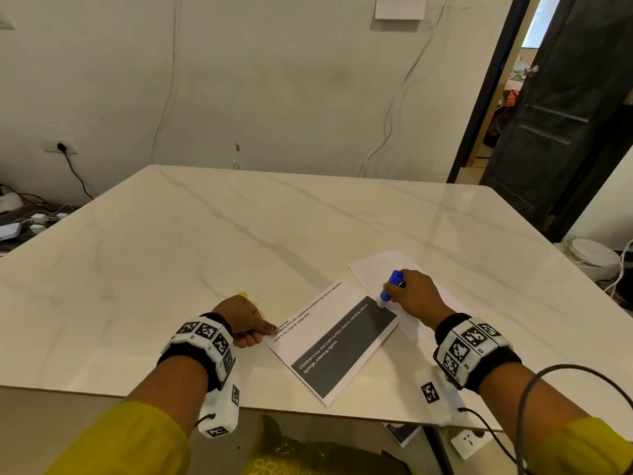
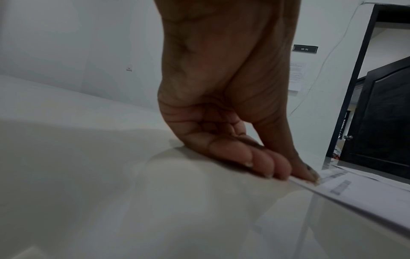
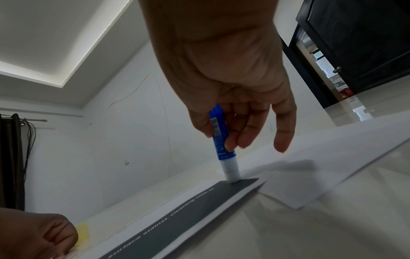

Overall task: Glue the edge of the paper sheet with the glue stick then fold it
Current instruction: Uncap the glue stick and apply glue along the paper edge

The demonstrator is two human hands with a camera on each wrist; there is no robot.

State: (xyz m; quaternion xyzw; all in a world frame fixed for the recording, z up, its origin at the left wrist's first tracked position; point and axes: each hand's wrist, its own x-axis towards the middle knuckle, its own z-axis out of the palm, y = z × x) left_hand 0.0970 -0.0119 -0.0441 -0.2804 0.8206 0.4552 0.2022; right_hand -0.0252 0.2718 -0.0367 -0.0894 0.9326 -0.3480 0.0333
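Head view | my right hand (image 1: 416, 296) grips glue stick (image 1: 391, 284), tip on paper sheet (image 1: 337, 341) far corner | sheet's long axis runs 7-to-1 o'clock | left hand (image 1: 243, 320) thumb pins the 9 o'clock corner, fingers curled.

A room in a home: a marble-look table (image 1: 239, 234) by a plain wall (image 1: 274, 80) with loose cables (image 1: 404, 84), a socket (image 1: 59, 145), and a dark panelled door (image 1: 561, 114).

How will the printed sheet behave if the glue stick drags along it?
The printed sheet looks thin and floppy, lying on a glossy table, so it would likely slide or wrinkle. The left hand pressing its corner probably anchors it.
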